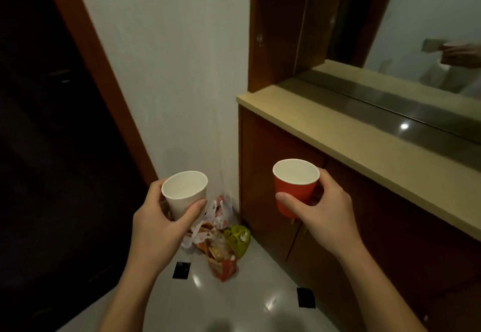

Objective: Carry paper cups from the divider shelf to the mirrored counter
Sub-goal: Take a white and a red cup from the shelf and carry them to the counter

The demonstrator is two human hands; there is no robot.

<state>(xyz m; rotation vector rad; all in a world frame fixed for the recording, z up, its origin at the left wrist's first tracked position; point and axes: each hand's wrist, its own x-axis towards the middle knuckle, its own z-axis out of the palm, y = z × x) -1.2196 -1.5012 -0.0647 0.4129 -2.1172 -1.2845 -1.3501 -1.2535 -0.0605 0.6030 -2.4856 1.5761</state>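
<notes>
The left hand (158,217) has its fingers wrapped around a white cup (183,192), the right hand (322,206) around a red cup (295,185), both upright, short of the table (364,149). Each should be lifted level over the edge and set down away from it.

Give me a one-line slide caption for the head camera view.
Left hand holds white cup, right hand red cup, near mirrored counter.

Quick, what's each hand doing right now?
Left hand: closed around a white paper cup, held upright.
Right hand: closed around a red paper cup, also upright.
</notes>
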